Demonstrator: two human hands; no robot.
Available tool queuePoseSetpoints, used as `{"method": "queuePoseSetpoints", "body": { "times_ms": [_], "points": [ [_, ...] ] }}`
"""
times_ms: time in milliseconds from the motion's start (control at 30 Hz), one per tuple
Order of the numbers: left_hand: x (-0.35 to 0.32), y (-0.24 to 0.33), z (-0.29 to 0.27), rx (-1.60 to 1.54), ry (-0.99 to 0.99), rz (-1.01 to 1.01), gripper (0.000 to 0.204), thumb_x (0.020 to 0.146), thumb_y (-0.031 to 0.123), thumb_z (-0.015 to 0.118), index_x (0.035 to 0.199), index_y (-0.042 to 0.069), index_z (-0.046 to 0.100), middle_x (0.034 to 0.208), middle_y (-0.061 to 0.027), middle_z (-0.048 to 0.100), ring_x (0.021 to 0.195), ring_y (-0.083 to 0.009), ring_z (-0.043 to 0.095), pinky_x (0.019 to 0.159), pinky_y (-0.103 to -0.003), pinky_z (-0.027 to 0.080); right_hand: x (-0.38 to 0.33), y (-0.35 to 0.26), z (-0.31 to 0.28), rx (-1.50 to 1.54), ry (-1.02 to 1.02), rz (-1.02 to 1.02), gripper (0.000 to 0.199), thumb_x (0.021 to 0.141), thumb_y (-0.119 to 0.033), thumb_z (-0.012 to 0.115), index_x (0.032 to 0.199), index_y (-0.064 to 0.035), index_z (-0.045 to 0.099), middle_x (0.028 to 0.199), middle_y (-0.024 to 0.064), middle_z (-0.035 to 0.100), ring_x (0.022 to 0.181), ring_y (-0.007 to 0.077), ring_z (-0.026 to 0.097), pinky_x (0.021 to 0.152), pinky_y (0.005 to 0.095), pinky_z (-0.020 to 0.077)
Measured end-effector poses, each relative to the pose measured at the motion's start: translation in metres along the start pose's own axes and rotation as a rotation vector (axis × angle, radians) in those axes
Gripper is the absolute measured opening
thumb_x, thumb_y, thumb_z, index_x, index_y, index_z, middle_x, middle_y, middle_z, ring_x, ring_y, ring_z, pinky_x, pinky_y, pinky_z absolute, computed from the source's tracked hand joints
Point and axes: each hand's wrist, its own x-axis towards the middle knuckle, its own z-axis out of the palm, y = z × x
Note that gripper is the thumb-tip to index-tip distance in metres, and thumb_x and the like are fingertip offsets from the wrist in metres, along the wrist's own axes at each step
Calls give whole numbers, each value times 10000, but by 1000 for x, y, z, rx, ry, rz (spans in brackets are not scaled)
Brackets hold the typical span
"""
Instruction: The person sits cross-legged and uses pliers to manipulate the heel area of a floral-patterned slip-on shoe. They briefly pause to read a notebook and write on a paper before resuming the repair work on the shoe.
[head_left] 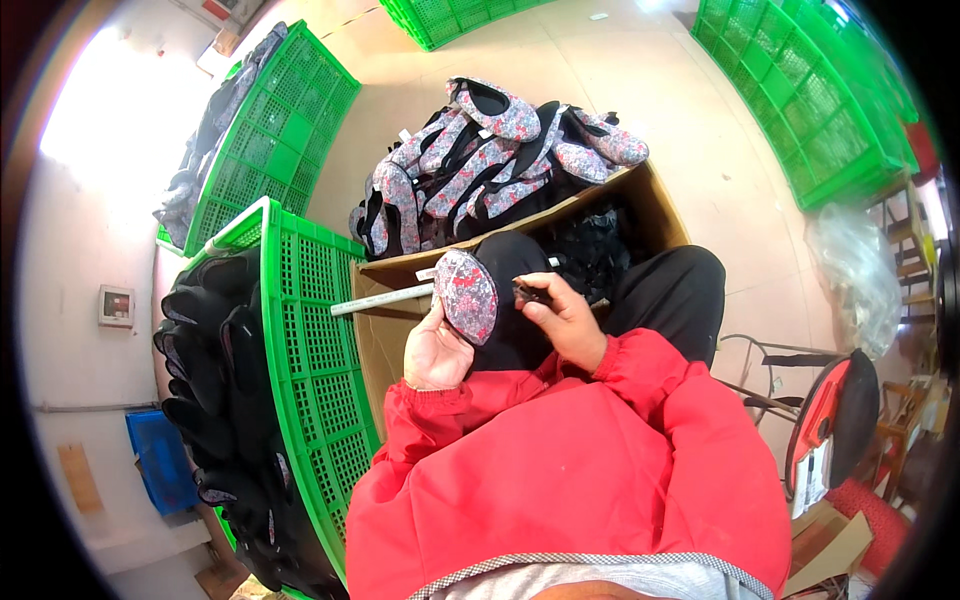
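My left hand [437,352] grips a slipper [467,297] with a grey, red and white floral pattern, held over my lap. A pale pipe or rod [380,300] runs from the slipper's left side to the green crate. Just right of the slipper, my right hand [567,322] is closed on a small dark tool [531,291], whose kind I cannot make out. Its tip is apart from the slipper. Past my knees, a pile of similar floral slippers [470,165] with black linings lies by an opened cardboard box [655,205].
Dark bundled material [590,245] lies in the box. To my left stands a green crate [318,340] full of black slippers [205,310]; another green crate [270,150] stands beyond it. Stacked green crates [790,100], a clear plastic bag [855,270] and a round-seated stool [835,425] are at right.
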Motion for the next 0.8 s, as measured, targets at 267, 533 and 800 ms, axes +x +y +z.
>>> {"method": "queuePoseSetpoints", "body": {
  "times_ms": [267,533,800],
  "points": [
    [4,-5,-2,-12,-57,-14,362,1074,234,342,1310,49,546,1286,-92,626,1195,-230,586,1088,-401,427,1,13,30,114,100,-15,315,974,-84,594,1268,-7,511,1164,48,591,1085,113,545,978,268,428],
    [6,-12,-1,36,-42,10,364,1071,240,355,1335,67,537,1314,-75,610,1213,-227,570,1097,-399,411,5,9,24,-85,143,-155,229,981,-70,569,1194,15,562,1115,71,616,1042,120,574,931,263,457],
    [-11,-37,25,307,-76,422,274,1027,115,465,1272,5,521,1279,-113,602,1178,-231,581,1045,-392,450,16,-4,2,126,241,-50,330,962,-151,637,1248,-35,518,1087,26,581,960,75,546,850,218,443]
  ]
}}
